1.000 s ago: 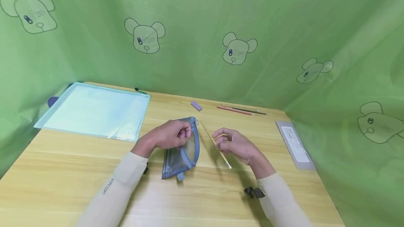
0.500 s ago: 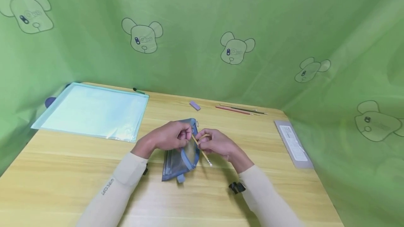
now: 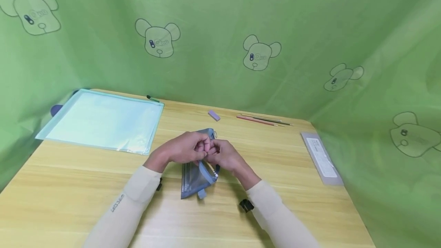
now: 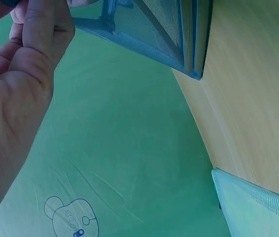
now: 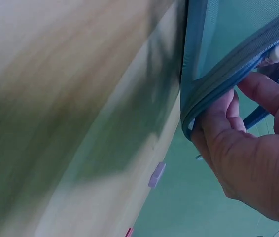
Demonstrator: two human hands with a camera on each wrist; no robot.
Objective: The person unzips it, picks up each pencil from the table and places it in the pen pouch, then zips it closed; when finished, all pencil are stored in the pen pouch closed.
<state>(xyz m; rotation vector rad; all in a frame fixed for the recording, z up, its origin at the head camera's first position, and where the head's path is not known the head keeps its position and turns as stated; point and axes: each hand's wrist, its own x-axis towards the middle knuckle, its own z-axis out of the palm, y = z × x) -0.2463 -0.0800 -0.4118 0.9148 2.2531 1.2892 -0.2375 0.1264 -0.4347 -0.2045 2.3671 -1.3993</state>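
A blue mesh zip pencil case (image 3: 198, 183) is held up off the table with its mouth spread. My left hand (image 3: 184, 147) pinches its rim near the top in the head view; in the left wrist view the left hand (image 4: 26, 64) is beside the mesh. My right hand (image 3: 225, 158) is at the mouth, its fingertips close to the left ones. It holds a pencil (image 3: 214, 171) lying in the opening, its white eraser end showing. The right wrist view shows the right hand (image 5: 253, 143) with fingers inside the zip edge and the pencil's eraser end (image 5: 276, 54) above them.
A light blue zip folder (image 3: 103, 121) lies at the left. Toward the back are a purple eraser (image 3: 214, 115) and several pencils (image 3: 263, 120). A grey flat pack with a white label (image 3: 322, 158) lies at the right edge. Green curtain (image 3: 206, 79) surrounds the table (image 3: 186, 221).
The right hand has moved left with the pencil, from beside the pencil case into its mouth. The pencil's eraser end is now inside the opening. The left hand stays on the rim.
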